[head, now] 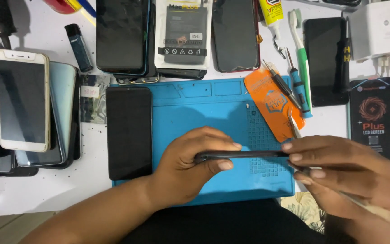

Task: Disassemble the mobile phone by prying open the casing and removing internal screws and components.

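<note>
Both hands meet over the near half of the blue repair mat (213, 101), holding a thin black phone (242, 155) edge-on toward the camera, so that its side seam faces up rather than its screen. Left hand (190, 169) is closed around the phone's left end, thumb below and fingers curled over the top, which steadies it level just above the mat. Right hand (339, 174) pinches the opposite end with its fingertips and also seems to carry slim metal tweezers (294, 126), whose tip shows just above the fingers; how firmly they are held I cannot tell.

Beyond the grip, an orange card (271, 104) lies across the mat's far right corner with a small screwdriver (283, 86) resting on it, close at hand. Left of the grip, another black phone (129, 132) lies flat, screen up, over the mat's left edge. Farther left sits a stack of phones topped by a white one (22, 100). A boxed battery pack (183, 34) and more dark phones line the far side of the white table (46, 190).
</note>
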